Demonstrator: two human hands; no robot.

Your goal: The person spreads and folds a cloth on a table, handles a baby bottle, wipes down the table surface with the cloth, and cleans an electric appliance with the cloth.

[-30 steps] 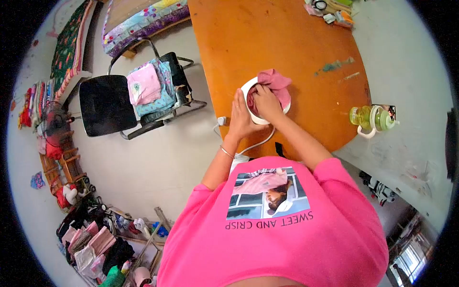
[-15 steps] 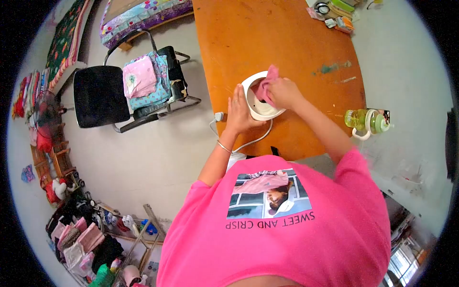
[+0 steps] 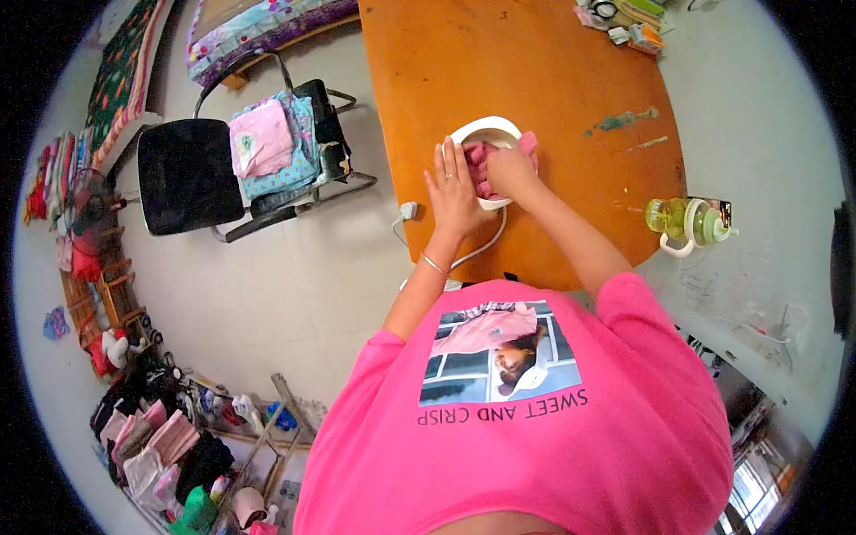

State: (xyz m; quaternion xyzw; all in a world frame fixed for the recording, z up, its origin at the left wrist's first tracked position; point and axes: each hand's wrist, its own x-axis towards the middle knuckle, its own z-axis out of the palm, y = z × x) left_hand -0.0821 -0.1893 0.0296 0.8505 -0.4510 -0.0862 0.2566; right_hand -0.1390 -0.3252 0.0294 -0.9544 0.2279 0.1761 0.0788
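Note:
On the orange-brown table (image 3: 535,80) stands a white bowl-shaped container (image 3: 499,129), with a white cord curving away near its lower side. My left hand (image 3: 456,192) rests against the container's left wall, its fingers spread. Inside the container lies a pink cloth (image 3: 479,169), bunched up, with one corner over the right rim. My right hand (image 3: 515,175) reaches in with its fingers curled on the cloth; the fingertips are hidden.
A green bottle (image 3: 687,223) with a white handle is at the table's right edge. Small items (image 3: 637,37) lie at the far right corner. Left of the table, a black chair (image 3: 187,178) holds folded cloths (image 3: 261,140). A white plug (image 3: 408,210) is at the left edge.
My right hand has moved lower into the container, and the cloth now spreads over more of its inside. My left hand has shifted slightly right, its fingers more spread.

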